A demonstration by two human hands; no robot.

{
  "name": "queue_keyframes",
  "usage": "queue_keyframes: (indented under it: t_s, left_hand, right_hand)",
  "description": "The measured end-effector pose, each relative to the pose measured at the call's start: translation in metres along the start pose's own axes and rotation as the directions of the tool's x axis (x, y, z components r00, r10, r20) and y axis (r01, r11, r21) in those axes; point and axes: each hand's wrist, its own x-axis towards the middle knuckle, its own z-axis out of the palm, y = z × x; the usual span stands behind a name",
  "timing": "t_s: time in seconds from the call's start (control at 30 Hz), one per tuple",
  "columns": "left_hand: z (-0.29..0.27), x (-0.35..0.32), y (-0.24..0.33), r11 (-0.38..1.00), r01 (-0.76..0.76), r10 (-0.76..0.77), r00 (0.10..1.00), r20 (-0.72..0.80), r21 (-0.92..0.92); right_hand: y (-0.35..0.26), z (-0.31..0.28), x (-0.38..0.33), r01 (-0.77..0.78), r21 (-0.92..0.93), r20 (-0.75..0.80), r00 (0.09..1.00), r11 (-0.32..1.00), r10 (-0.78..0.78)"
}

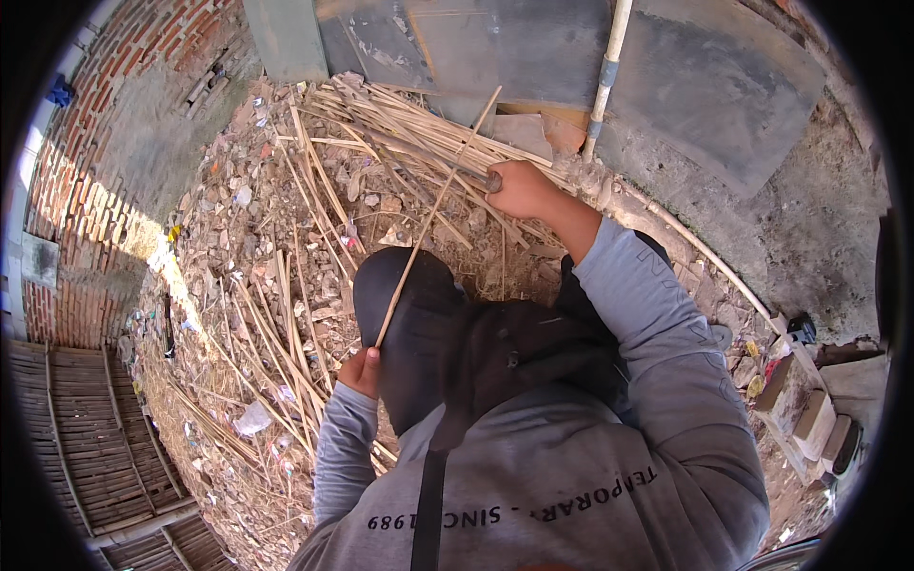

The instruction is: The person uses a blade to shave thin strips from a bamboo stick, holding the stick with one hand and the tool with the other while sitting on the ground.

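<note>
My left hand [360,372], beside my left knee, is closed around the lower end of a long thin bamboo strip [409,266]. The strip slants up and to the right across my dark trouser leg, its far end near the grey panels. My right hand [526,190] grips the handle of a long-bladed knife [447,160], held out in front of me. Its dark, narrow blade points left and crosses the strip near the strip's upper part; whether they touch I cannot tell. Behind the blade lies a heap of cut bamboo strips [381,105].
More bamboo strips [286,324] are scattered over rubble and litter on my left. Grey panels [552,48] and a pale upright pole [609,76] stand in front. A brick wall [105,133] and a bamboo screen [86,428] are at left; blocks [814,423] lie at right.
</note>
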Motion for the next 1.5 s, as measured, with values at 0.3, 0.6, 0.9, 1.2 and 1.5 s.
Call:
queue_keyframes:
  t_s: [0.3, 0.6, 0.9, 1.2, 1.5]
  left_hand:
    - [-0.003, 0.007, -0.020, 0.999, -0.023, 0.025, 0.999, -0.040, 0.034]
    - [-0.003, 0.014, -0.025, 0.998, -0.049, 0.051, 0.997, -0.049, 0.045]
    - [-0.001, 0.015, -0.033, 0.999, 0.024, -0.026, 0.998, -0.062, -0.031]
    - [-0.005, 0.007, -0.025, 0.999, -0.007, 0.004, 0.998, -0.060, -0.038]
    - [0.004, 0.002, 0.005, 0.998, 0.007, 0.001, 0.990, -0.140, 0.060]
  right_hand:
    - [-0.041, -0.008, -0.020, 0.142, -0.206, 0.207, 0.973, 0.968, -0.099]
    - [0.012, 0.001, 0.010, 0.049, -0.104, 0.046, 0.998, 0.993, -0.045]
    - [-0.017, -0.033, -0.014, 0.165, -0.273, 0.007, 0.986, 0.948, -0.169]
    - [-0.075, -0.022, -0.035, 0.229, -0.408, 0.202, 0.967, 0.884, -0.157]
    - [-0.015, -0.020, 0.007, -0.004, -0.207, -0.007, 1.000, 0.978, 0.002]
